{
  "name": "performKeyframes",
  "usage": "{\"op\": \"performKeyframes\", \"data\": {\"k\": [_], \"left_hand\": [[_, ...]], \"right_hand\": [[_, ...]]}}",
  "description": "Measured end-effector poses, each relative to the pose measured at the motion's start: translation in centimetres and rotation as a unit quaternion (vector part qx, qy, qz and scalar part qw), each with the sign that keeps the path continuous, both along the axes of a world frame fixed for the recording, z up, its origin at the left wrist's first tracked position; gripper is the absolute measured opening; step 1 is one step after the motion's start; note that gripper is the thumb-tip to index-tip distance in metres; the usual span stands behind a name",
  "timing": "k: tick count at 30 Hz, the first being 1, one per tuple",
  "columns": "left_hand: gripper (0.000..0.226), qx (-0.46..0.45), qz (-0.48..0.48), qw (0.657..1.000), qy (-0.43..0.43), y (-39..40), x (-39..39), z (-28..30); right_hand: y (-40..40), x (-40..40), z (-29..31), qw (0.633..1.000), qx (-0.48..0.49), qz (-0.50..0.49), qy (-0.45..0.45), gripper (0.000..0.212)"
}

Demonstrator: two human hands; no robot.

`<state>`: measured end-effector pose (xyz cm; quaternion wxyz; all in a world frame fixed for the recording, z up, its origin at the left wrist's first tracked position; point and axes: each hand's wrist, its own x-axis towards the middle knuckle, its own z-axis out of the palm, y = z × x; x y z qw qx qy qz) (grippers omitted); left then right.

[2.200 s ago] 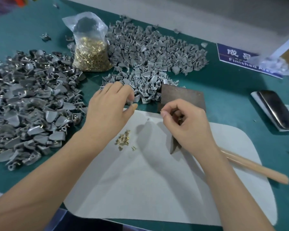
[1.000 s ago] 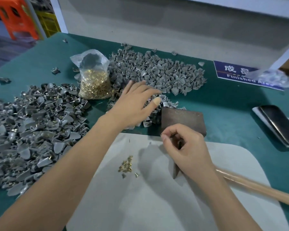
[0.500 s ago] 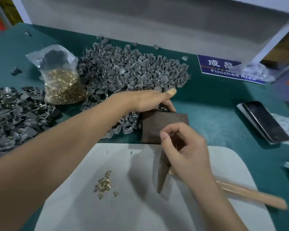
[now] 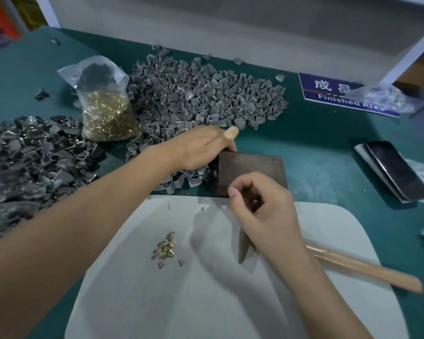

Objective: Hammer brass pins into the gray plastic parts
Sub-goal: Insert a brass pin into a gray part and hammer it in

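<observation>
I see a teal-green work table (image 4: 328,148) set against a pale wall, with a light grey mat (image 4: 206,302) spread on its near side. On that mat my right hand (image 4: 264,211) curls round the hammer (image 4: 244,248) high up by its dark head, thumb and forefinger pinched together near the tip; whether they hold a pin between them I cannot tell. The wooden handle (image 4: 367,267) runs out to the right across the mat. Just beyond this hand sits a dark brown block (image 4: 252,165), touching the mat's far edge. My left hand (image 4: 201,148) reaches over to the block's left corner, fingers bent down into the gray plastic parts (image 4: 206,99) heaped there, thumb out; what they grip is hidden. A small cluster of loose brass pins (image 4: 165,248) lies on the mat, well apart from both hands. Farther left stands a clear bag of brass pins (image 4: 105,111), and beyond it a second, darker pile of parts (image 4: 27,157). At the right lie a phone (image 4: 397,170) and a blue sign (image 4: 340,94).
</observation>
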<state>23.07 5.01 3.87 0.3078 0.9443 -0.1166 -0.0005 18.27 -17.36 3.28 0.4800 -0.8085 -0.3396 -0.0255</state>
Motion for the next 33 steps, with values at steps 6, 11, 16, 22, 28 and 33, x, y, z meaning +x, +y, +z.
{"op": "performKeyframes", "data": {"k": [6,11,16,22,28,33], "left_hand": [[0.076,0.030,0.045,0.998,-0.028,1.1,-1.3,0.7],[0.078,0.138,0.058,0.987,-0.049,1.2,-2.6,1.1],[0.063,0.124,0.089,0.986,-0.068,1.4,-5.0,0.6],[0.031,0.153,0.122,0.975,-0.106,0.7,-8.2,-0.7],[0.049,0.173,0.095,0.973,-0.121,-0.7,-9.1,-1.8],[0.043,0.173,0.083,0.977,-0.091,-0.2,-9.0,-1.5]], "right_hand": [[0.2,-0.1,0.1,1.000,0.005,0.001,-0.007,0.015],[0.2,-0.2,-0.4,1.000,-0.006,0.005,-0.012,0.013],[0.2,-0.1,-0.4,1.000,0.006,0.004,-0.004,0.012],[0.3,-0.2,-0.4,1.000,0.006,0.001,-0.010,0.012],[0.4,-0.2,-0.5,1.000,-0.002,0.002,-0.008,0.012],[0.3,-0.1,-0.4,1.000,-0.006,0.007,-0.007,0.011]]}}
